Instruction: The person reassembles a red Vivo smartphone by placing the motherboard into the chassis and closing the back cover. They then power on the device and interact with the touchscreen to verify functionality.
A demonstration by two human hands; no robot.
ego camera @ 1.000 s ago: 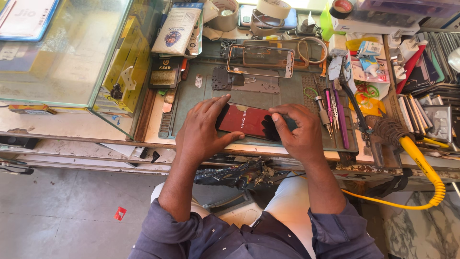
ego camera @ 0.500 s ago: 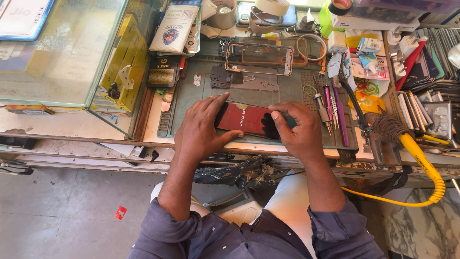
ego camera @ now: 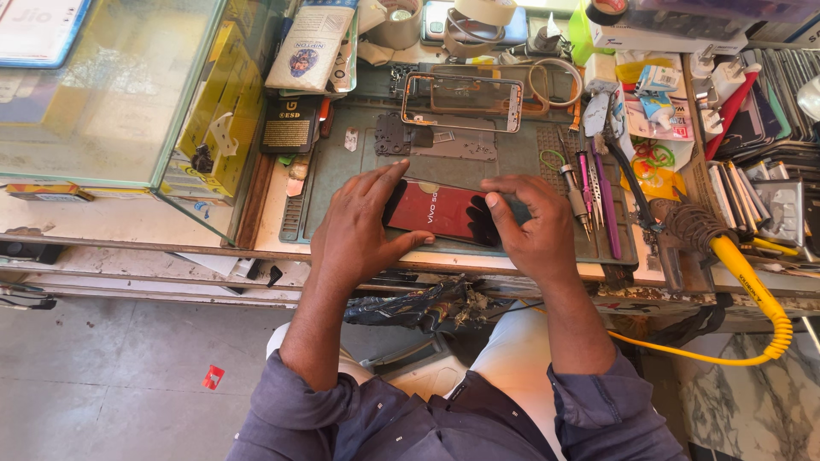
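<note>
Red phone [ego camera: 444,212] lies flat on the grey work mat [ego camera: 512,162], near the bench's front edge. Left hand [ego camera: 359,230] grips its left end, fingers spread; right hand [ego camera: 530,226] pinches its right end. Tweezers [ego camera: 589,192] just beside.

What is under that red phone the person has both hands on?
The red phone lies flat on a grey-green work mat on the bench. The left hand and right hand cover its two ends. Whatever lies directly beneath the phone is hidden.
</note>
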